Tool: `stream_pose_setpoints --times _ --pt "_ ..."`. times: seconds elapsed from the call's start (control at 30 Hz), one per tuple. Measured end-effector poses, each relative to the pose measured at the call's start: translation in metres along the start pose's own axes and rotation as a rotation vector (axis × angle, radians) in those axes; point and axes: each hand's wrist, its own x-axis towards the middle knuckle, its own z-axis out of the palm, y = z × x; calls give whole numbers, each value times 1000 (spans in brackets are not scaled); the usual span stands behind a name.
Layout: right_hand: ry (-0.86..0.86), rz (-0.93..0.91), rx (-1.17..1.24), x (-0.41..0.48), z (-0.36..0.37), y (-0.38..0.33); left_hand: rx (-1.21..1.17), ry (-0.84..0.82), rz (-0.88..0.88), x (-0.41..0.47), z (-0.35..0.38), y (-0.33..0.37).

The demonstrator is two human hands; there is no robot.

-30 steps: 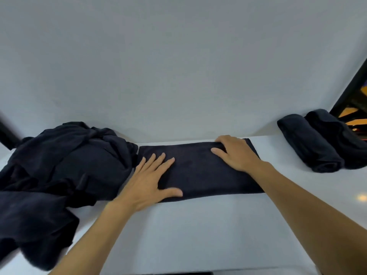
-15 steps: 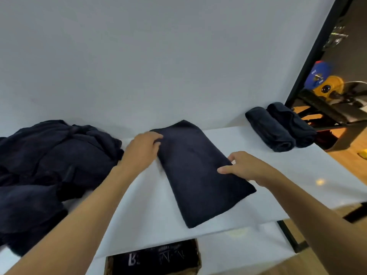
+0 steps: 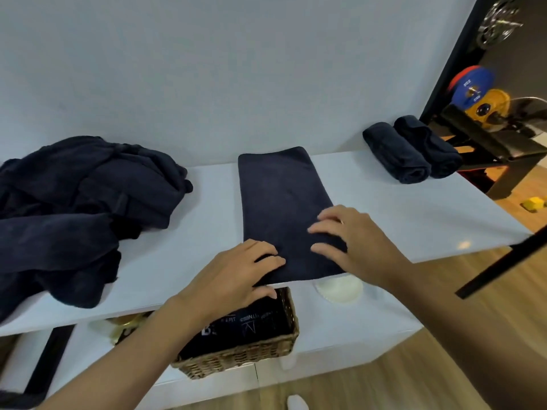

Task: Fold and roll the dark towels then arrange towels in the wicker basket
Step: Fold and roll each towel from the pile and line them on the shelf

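Folded towel (image 3: 282, 208): dark strip lying flat on the white table (image 3: 399, 214), long axis running away from the person, near end at the table's front edge.
Loose towel pile (image 3: 77, 208): far left, heaped and unfolded, one corner drooping over the front edge; well apart from the strip.
Left hand (image 3: 239, 276): fingers curled over the strip's near-left corner, thumb below the edge; appears to pinch the hem, though the grip is partly hidden.
Wicker basket (image 3: 251, 350): on the lower shelf under the near end, dark printed cloth already inside.
Right hand (image 3: 352, 241): flat, fingers spread, pressing the near-right part of the strip; grasps nothing.
Rolled towels (image 3: 411, 150): two, side by side, at the far right of the table.
Risk 1: uneven start of the roll; the hands hold differently, so it may run crooked or come out cone-shaped.
Risk 2: near end slipping over the edge toward the basket if pressure lifts.
Risk 3: loose roll unwinding once let go.
Change over half a second: strip was diagonal, now nearly straight; left hand moved from the far corner to the near corner; basket more in view.
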Motion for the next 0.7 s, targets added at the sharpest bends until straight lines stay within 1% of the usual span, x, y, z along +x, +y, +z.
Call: stream_pose_setpoints --times 0.03,0.1,0.17,0.27,0.33,0.4,0.47,0.53,0.57,0.6,0.67,0.7 --pt "-55 -74 -4 -9 3 0 -31 23 -14 -2 -2 0" --pt "-141 -171 -131 -25 13 3 -62 27 -47 -5 -7 1" --pt "-124 -231 -278 -34 20 9 -62 22 -64 -7 -10 2" --pt "-46 -292 -365 -33 19 13 -18 12 -62 -14 -16 4" --pt "12 -349 -350 -32 15 15 44 6 -30 -22 -16 3" --pt "31 -374 -305 -34 12 17 89 49 15 -28 -13 4" --pt "7 -371 -270 -33 9 18 80 92 36 -29 -14 7" --pt "-47 -302 -198 -29 2 17 36 108 14 -27 -17 6" --pt "-68 -235 -121 -27 -2 17 -14 112 -49 -25 -20 7" --pt "-75 -150 9 -25 -4 18 -111 121 -168 -23 -25 9" --pt "-72 12 327 -20 -8 18 -387 170 -480 -16 -31 7" --pt "-68 70 437 -16 -11 17 -523 195 -608 -10 -33 6"
